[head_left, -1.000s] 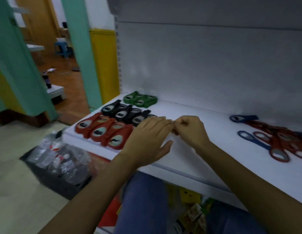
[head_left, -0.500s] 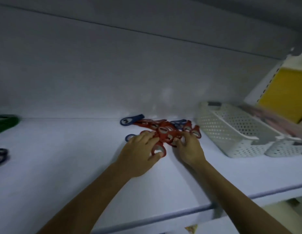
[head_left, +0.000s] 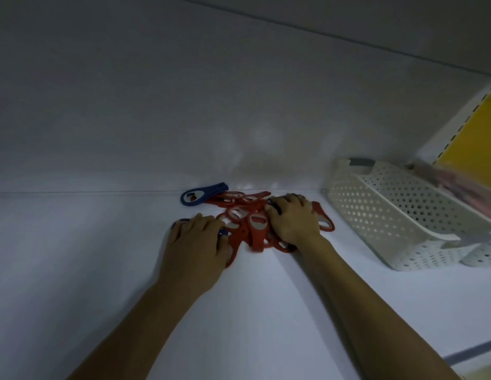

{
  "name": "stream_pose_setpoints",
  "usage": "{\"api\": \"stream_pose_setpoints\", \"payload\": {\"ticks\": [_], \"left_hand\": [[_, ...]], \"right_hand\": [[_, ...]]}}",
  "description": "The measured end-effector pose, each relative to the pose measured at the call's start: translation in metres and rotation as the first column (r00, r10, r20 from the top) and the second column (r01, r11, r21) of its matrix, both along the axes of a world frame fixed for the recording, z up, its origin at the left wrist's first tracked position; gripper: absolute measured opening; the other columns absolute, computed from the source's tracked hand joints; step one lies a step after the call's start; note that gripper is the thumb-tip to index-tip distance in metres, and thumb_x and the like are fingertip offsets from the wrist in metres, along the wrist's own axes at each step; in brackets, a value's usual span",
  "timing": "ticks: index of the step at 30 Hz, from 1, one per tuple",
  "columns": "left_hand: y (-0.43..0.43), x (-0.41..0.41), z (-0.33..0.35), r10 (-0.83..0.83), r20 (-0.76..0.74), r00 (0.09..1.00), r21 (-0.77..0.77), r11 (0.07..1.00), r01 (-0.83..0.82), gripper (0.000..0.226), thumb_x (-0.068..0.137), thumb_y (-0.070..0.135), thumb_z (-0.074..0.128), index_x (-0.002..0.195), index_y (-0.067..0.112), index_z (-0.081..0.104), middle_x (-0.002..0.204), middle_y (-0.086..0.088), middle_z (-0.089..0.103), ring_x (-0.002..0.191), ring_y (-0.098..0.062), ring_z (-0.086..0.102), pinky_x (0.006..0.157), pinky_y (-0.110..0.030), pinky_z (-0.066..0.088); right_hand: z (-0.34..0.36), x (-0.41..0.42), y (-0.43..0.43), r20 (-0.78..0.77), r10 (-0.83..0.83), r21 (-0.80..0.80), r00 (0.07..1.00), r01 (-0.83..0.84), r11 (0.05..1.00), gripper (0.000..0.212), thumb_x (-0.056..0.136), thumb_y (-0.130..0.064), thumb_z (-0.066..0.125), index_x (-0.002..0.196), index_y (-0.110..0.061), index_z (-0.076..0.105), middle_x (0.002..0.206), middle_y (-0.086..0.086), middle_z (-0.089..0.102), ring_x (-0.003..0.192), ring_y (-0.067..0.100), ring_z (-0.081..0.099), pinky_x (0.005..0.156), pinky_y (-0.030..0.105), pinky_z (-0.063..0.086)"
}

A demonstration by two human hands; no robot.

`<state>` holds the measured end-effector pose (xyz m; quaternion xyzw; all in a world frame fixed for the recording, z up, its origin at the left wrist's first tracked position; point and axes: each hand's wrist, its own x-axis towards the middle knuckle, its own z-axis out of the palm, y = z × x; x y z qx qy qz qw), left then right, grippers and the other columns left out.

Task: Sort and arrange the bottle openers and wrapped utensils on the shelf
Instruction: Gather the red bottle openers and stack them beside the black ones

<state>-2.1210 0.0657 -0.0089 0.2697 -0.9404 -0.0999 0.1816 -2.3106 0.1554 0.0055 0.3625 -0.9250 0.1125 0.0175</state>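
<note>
Both forearms stretched forward over white shelf, palms down, hands close together near rear panel. Left hand lay at left edge of red bottle openers, fingers bent, bit of blue showing by thumb; could not tell whether it gripped anything. Right hand sat atop same heap, fingers curled round openers, gripping them. Blue bottle opener lay flat behind heap, touching it. White perforated basket stood just right of heap, blurred pinkish packs inside.
</note>
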Motion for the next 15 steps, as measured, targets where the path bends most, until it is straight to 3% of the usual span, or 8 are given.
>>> {"api": "stream_pose_setpoints", "payload": {"ticks": [2, 4, 6, 8, 10, 12, 13, 15], "left_hand": [[0.003, -0.001, 0.000, 0.027, 0.035, 0.999, -0.011, 1.000, -0.027, 0.049, 0.097, 0.045, 0.029, 0.139, 0.021, 0.031, 0.145, 0.001, 0.037, 0.133, -0.016, 0.034, 0.112, -0.036, 0.024], [0.003, -0.002, 0.000, 0.028, 0.067, 0.997, -0.039, 0.999, -0.025, 0.054, 0.097, 0.047, 0.028, 0.145, 0.023, 0.020, 0.152, 0.000, 0.025, 0.138, -0.018, 0.027, 0.114, -0.040, 0.021], [-0.001, -0.003, 0.000, -0.017, 0.091, 0.996, -0.074, 0.997, 0.024, 0.051, 0.098, 0.043, 0.025, 0.145, 0.026, 0.019, 0.153, 0.001, 0.023, 0.140, -0.019, 0.023, 0.115, -0.042, 0.020], [-0.008, -0.004, 0.002, -0.073, 0.084, 0.994, -0.034, 0.997, 0.076, 0.047, 0.099, 0.040, 0.024, 0.145, 0.027, 0.024, 0.153, 0.003, 0.024, 0.141, -0.017, 0.022, 0.115, -0.040, 0.019], [-0.013, -0.006, 0.003, -0.100, 0.058, 0.993, 0.036, 0.994, 0.098, 0.048, 0.099, 0.040, 0.026, 0.145, 0.026, 0.026, 0.154, 0.003, 0.024, 0.141, -0.016, 0.021, 0.115, -0.038, 0.015], [-0.015, -0.007, 0.001, -0.107, 0.035, 0.994, 0.067, 0.992, 0.104, 0.048, 0.099, 0.041, 0.027, 0.145, 0.026, 0.028, 0.154, 0.003, 0.026, 0.141, -0.016, 0.022, 0.115, -0.038, 0.015], [-0.015, -0.007, 0.000, -0.111, 0.004, 0.994, 0.079, 0.991, 0.111, 0.048, 0.098, 0.042, 0.028, 0.144, 0.025, 0.031, 0.152, 0.003, 0.029, 0.139, -0.016, 0.025, 0.115, -0.038, 0.018], [-0.014, -0.008, 0.002, -0.113, -0.085, 0.990, 0.114, 0.986, 0.122, 0.049, 0.096, 0.043, 0.032, 0.140, 0.023, 0.036, 0.148, 0.002, 0.036, 0.136, -0.017, 0.032, 0.113, -0.039, 0.027]], "right_hand": [[0.000, 0.021, -0.004, -0.030, 0.099, -0.061, 0.995, -0.100, 0.993, 0.042, 0.099, -0.042, 0.033, 0.129, -0.025, 0.055, 0.137, 0.004, 0.051, 0.129, 0.029, 0.040, 0.108, 0.045, 0.031], [0.003, 0.039, -0.011, -0.032, 0.173, -0.222, 0.984, -0.176, 0.959, 0.034, 0.098, -0.035, 0.041, 0.115, -0.020, 0.066, 0.117, 0.003, 0.064, 0.106, 0.023, 0.056, 0.095, 0.040, 0.045], [0.009, 0.047, -0.013, 0.028, 0.213, -0.401, 0.977, -0.184, 0.897, 0.027, 0.096, -0.027, 0.047, 0.110, -0.016, 0.068, 0.106, 0.002, 0.069, 0.088, 0.015, 0.061, 0.080, 0.028, 0.049], [0.015, 0.040, -0.004, -0.033, 0.142, -0.460, 0.989, -0.141, 0.877, 0.027, 0.095, -0.026, 0.049, 0.111, -0.016, 0.067, 0.107, 0.003, 0.069, 0.089, 0.016, 0.062, 0.078, 0.028, 0.049], [0.017, 0.020, 0.011, -0.148, -0.071, -0.310, 0.986, 0.022, 0.951, 0.032, 0.095, -0.031, 0.047, 0.119, -0.017, 0.062, 0.112, 0.006, 0.067, 0.099, 0.024, 0.062, 0.088, 0.036, 0.049], [0.016, 0.000, 0.027, -0.138, -0.250, -0.063, 0.958, 0.243, 0.968, 0.033, 0.095, -0.034, 0.046, 0.121, -0.017, 0.058, 0.113, 0.009, 0.064, 0.105, 0.029, 0.059, 0.094, 0.042, 0.047], [0.015, -0.007, 0.032, -0.088, -0.286, -0.009, 0.954, 0.286, 0.958, 0.030, 0.095, -0.032, 0.046, 0.117, -0.016, 0.059, 0.110, 0.009, 0.065, 0.103, 0.029, 0.059, 0.093, 0.043, 0.048], [0.017, -0.012, 0.036, -0.024, -0.285, -0.054, 0.958, 0.284, 0.957, 0.023, 0.093, -0.022, 0.050, 0.111, -0.012, 0.061, 0.104, 0.012, 0.066, 0.099, 0.031, 0.060, 0.088, 0.044, 0.051]]}}
